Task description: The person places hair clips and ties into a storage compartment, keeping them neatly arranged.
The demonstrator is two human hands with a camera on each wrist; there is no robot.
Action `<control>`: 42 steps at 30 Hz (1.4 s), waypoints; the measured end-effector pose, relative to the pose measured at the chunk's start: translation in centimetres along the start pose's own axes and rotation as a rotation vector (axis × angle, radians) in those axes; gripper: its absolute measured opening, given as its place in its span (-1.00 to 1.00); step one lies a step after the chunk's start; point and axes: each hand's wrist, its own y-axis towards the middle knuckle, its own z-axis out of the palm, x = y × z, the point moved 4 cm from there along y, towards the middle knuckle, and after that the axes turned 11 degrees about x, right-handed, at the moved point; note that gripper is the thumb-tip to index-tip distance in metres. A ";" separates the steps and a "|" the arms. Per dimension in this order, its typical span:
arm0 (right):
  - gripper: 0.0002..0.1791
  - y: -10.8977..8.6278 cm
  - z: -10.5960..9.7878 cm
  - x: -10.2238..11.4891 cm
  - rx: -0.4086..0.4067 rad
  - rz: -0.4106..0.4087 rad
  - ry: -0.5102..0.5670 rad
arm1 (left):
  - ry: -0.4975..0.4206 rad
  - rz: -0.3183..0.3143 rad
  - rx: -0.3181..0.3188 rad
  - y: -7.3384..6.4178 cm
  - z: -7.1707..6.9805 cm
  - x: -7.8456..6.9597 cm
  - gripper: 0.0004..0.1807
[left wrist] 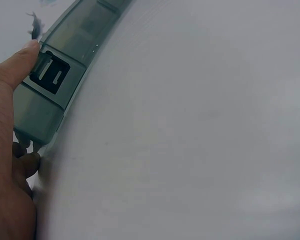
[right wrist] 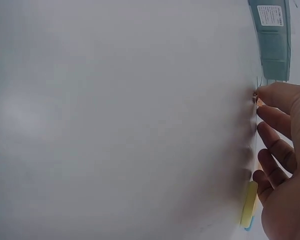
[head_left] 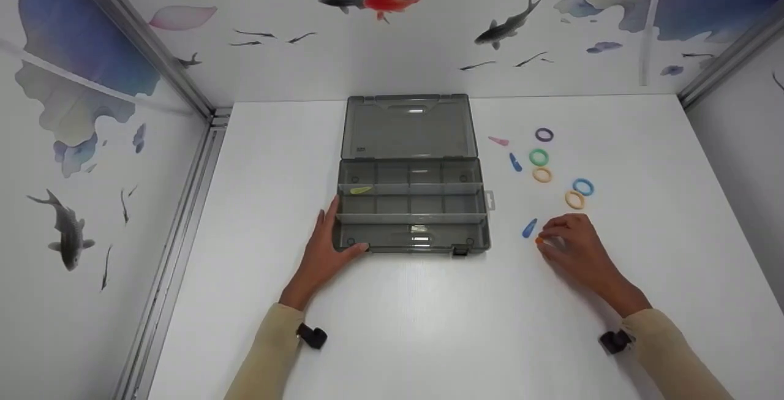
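Note:
A grey see-through plastic storage box (head_left: 411, 248) lies with its lid (head_left: 409, 130) folded back. My left hand (head_left: 324, 250) grips its near left corner, thumb on the front edge and fingers along the left side. A yellow hair clip (head_left: 361, 190) is inside the box, at the left by the upper divider. My right hand (head_left: 576, 245) pinches a small orange hair clip (head_left: 539, 241) at the table surface, mostly covered by the fingertips. Just left of these fingers lies a blue hair clip (head_left: 530, 228).
Beyond my right hand lie a pink clip (head_left: 499, 141), another blue clip (head_left: 516, 162) and several hair ties, among them purple (head_left: 544, 135), green (head_left: 539, 157) and blue (head_left: 584, 187) ones. Printed panels wall in the white table (head_left: 416, 326) at the back and sides.

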 end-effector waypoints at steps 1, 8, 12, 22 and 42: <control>-0.65 0.0 0.0 0.0 0.000 0.001 -0.001 | 0.002 -0.004 0.001 0.0 0.0 0.0 0.25; -0.68 0.1 0.1 0.2 -0.007 0.015 0.000 | 0.003 0.000 0.003 0.0 0.0 0.0 0.25; -0.73 0.3 0.3 0.3 -0.001 0.065 0.011 | 0.000 0.003 0.002 0.0 0.0 0.0 0.26; -0.72 1.7 0.5 0.8 -0.017 0.084 0.111 | 0.010 0.007 0.007 0.1 -0.1 0.2 0.27; -0.90 6.4 -0.6 2.3 0.012 0.197 0.209 | 0.011 0.027 0.000 0.0 -0.1 0.0 0.27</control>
